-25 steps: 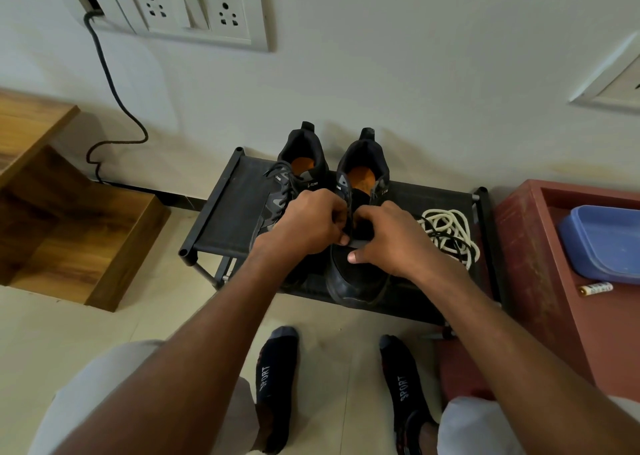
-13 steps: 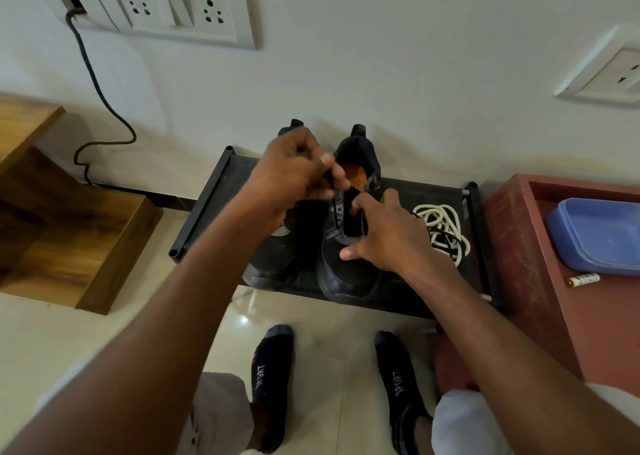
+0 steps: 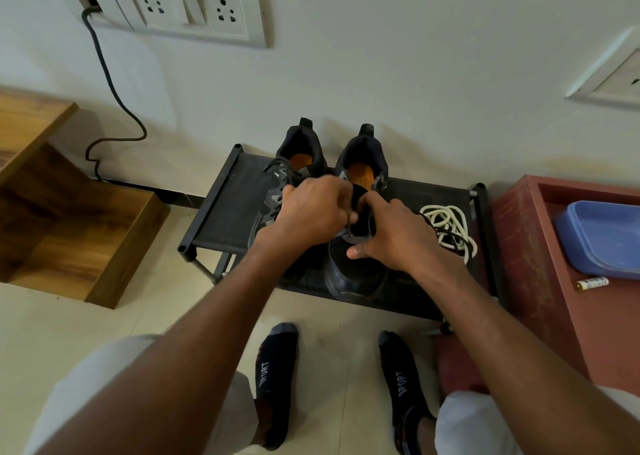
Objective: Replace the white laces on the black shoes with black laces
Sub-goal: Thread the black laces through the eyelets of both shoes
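1. Right black shoe (image 3: 349, 274) on the shoe rack (image 3: 235, 209), toe near, heel far toward the wall; long axis running near to far.
2. Left black shoe (image 3: 298, 157) just beside it on the left, already threaded with dark lace.
3. Left hand (image 3: 311, 212) over the tongue area, fingers curled, apparently pinching the black lace; lace itself hidden.
4. Right hand (image 3: 398, 236) against the shoe's right side, fingers curled at the eyelets, thumb stretched out over the toe.
5. White laces (image 3: 446, 229) heaped on the rack, right of the right hand.
6. Both hands equally close; eyelets directly beneath the fingers.
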`<move>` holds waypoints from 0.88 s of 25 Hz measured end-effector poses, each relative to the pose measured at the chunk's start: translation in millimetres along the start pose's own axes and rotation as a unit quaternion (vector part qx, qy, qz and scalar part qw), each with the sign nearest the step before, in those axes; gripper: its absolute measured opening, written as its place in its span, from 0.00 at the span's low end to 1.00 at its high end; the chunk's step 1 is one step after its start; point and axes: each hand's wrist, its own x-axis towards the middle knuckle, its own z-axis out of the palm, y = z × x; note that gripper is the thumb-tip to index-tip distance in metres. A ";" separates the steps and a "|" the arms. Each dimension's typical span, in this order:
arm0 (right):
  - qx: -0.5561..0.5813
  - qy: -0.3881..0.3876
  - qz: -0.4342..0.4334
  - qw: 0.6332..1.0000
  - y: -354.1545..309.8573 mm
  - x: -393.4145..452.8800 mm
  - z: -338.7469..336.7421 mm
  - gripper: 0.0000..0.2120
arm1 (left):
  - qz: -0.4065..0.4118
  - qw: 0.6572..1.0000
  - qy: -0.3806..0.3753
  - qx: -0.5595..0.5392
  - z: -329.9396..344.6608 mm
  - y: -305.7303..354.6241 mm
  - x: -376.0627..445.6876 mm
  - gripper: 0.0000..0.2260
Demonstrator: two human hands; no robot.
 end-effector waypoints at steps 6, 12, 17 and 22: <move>0.004 0.001 -0.010 1.000 2.1 0.3 0.3 0.41 | 0.046 0.690 0.082 -0.718 -56.3 -1.8 -2.2 0.12; 0.005 0.000 -0.006 1.000 1.7 2.0 1.4 0.38 | -0.038 0.996 -0.073 0.028 -3.9 -11.2 0.3 0.19; 0.006 -0.002 -0.003 1.000 2.1 1.9 0.3 0.38 | -0.034 0.994 -0.091 0.052 5.1 -12.2 5.8 0.11; 0.018 -0.005 -0.003 1.000 4.0 0.3 -1.3 0.43 | 0.081 0.919 -0.005 -0.385 -25.9 -3.9 -1.3 0.09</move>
